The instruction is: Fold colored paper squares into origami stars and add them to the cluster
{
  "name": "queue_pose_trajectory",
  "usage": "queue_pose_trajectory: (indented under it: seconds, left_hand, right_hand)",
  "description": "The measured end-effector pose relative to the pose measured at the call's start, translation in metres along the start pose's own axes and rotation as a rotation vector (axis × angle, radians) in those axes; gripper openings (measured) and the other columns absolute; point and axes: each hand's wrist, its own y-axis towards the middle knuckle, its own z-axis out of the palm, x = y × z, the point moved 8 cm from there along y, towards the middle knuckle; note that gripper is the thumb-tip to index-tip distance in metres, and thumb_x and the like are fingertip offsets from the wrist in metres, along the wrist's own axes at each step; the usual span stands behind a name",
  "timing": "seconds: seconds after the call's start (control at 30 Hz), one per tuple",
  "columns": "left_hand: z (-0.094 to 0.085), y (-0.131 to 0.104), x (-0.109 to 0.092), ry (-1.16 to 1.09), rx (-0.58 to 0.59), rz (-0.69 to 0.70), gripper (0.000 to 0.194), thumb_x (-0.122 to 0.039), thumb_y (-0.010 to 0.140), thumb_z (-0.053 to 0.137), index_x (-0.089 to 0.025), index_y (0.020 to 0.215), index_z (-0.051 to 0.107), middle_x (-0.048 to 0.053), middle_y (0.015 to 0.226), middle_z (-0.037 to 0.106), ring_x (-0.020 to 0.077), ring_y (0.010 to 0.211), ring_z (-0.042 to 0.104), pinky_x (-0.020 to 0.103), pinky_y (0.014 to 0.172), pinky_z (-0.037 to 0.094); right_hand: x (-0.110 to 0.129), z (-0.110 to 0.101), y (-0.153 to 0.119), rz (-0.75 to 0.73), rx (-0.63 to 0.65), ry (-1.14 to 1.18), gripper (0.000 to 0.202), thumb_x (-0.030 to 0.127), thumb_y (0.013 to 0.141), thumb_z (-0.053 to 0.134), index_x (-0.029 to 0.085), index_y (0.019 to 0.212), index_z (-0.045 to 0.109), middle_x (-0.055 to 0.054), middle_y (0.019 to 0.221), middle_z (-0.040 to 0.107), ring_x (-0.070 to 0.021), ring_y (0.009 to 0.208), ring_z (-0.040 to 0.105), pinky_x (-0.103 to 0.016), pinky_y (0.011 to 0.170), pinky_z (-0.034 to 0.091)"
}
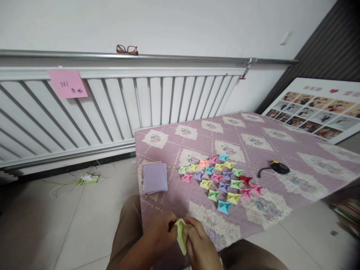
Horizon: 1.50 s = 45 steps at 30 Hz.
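A pale yellow folded paper [181, 235] is held between my two hands at the near edge of the table. My left hand [163, 229] pinches its left side, fingers closed. On the other side, my right hand [200, 240] grips the paper with fingers and thumb pressed together. Beyond my hands, several small folded paper boats [216, 177] in pink, yellow, green, blue, purple and red stand in slanting rows. To the left lies a stack of square paper sheets [154, 177] with a purple one on top.
A floral cloth covers the table [174, 146]. A black and yellow object with a strap [278, 167] lies to the right. Behind stands a white radiator [126, 101] with a pink note [68, 83]; glasses [127, 50] rest on the pipe above. A photo board [315, 108] leans at the right.
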Motion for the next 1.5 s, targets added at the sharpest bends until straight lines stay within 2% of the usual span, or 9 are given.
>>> queue_pose_trajectory:
  seconds: [0.23,0.4,0.63,0.73,0.83,1.0,1.23,1.37,1.5]
  left_hand:
    - [-0.008,0.0,-0.003,-0.018,0.007,0.059,0.014,-0.012,0.071,0.051,-0.019,0.062,0.059,-0.002,0.061,0.053,0.0138,0.057,0.041,0.027,0.056,0.024]
    - [-0.01,0.0,-0.006,-0.049,0.08,0.047,0.014,-0.013,0.07,0.051,-0.018,0.062,0.06,-0.002,0.06,0.052,0.0133,0.058,0.042,0.025,0.055,0.026]
    - [-0.024,-0.012,-0.023,-0.289,0.11,0.147,0.039,-0.018,0.076,0.056,-0.022,0.115,0.06,0.006,0.101,0.063,0.0179,0.082,0.055,0.027,0.071,0.04]
    - [-0.023,-0.018,-0.038,-0.335,0.222,0.235,0.03,-0.019,0.073,0.061,-0.025,0.103,0.067,0.005,0.105,0.063,0.0198,0.088,0.055,0.027,0.075,0.04]
    - [-0.022,-0.017,-0.039,-0.325,0.185,0.233,0.013,-0.02,0.075,0.057,-0.021,0.082,0.068,0.004,0.09,0.063,0.0184,0.08,0.054,0.027,0.072,0.039]
    - [-0.009,-0.011,-0.023,-0.325,0.101,0.098,0.012,-0.022,0.074,0.053,-0.018,0.063,0.051,-0.001,0.063,0.049,0.0136,0.062,0.043,0.026,0.059,0.032]
    - [0.001,-0.008,-0.008,-0.351,-0.006,0.022,0.01,-0.019,0.07,0.053,-0.019,0.063,0.046,-0.005,0.058,0.044,0.0104,0.056,0.039,0.023,0.054,0.029]
    - [0.009,-0.006,-0.003,-0.465,0.006,0.042,0.009,-0.014,0.07,0.052,-0.018,0.078,0.051,-0.005,0.063,0.048,0.0104,0.057,0.044,0.022,0.054,0.031]
    - [0.009,-0.008,-0.004,-0.475,-0.007,0.1,0.038,-0.011,0.071,0.053,-0.018,0.109,0.052,-0.006,0.066,0.048,0.0106,0.058,0.046,0.023,0.055,0.033]
  right_hand:
    - [-0.015,0.007,-0.001,-0.086,0.027,-0.014,0.047,0.005,0.072,0.052,0.03,0.109,0.067,-0.003,0.118,0.066,-0.0228,0.106,0.063,-0.031,0.089,0.051]
    - [-0.013,0.009,-0.001,-0.128,0.084,-0.066,0.036,0.009,0.075,0.054,0.03,0.101,0.068,-0.002,0.106,0.069,-0.0218,0.095,0.064,-0.03,0.084,0.051]
    - [-0.002,-0.009,0.002,-0.049,0.107,0.124,0.029,0.009,0.079,0.048,0.027,0.092,0.066,-0.004,0.095,0.067,-0.0187,0.09,0.064,-0.027,0.078,0.05]
    - [0.0,-0.015,0.003,-0.026,0.105,0.247,0.023,0.014,0.081,0.049,0.027,0.089,0.067,-0.003,0.091,0.068,-0.0184,0.085,0.064,-0.026,0.074,0.05]
    - [0.004,-0.021,0.004,-0.014,0.077,0.328,0.015,0.022,0.084,0.053,0.028,0.085,0.067,-0.002,0.084,0.067,-0.0179,0.078,0.063,-0.025,0.069,0.049]
    - [-0.001,-0.024,0.002,0.144,0.007,0.429,0.022,0.036,0.089,0.051,0.025,0.075,0.065,-0.003,0.078,0.064,-0.0181,0.075,0.06,-0.026,0.07,0.046]
    - [-0.023,-0.015,-0.008,0.435,-0.228,0.653,0.03,0.049,0.078,0.063,0.023,0.067,0.058,0.003,0.06,0.051,-0.0137,0.058,0.047,-0.023,0.055,0.039]
    - [-0.027,-0.009,-0.009,0.475,-0.328,0.826,0.031,0.051,0.072,0.069,0.023,0.077,0.056,0.005,0.063,0.049,-0.0127,0.058,0.047,-0.023,0.056,0.039]
    - [-0.025,-0.003,-0.006,0.549,-0.264,0.947,0.044,0.054,0.067,0.073,0.023,0.096,0.06,0.005,0.064,0.053,-0.0126,0.058,0.049,-0.023,0.055,0.038]
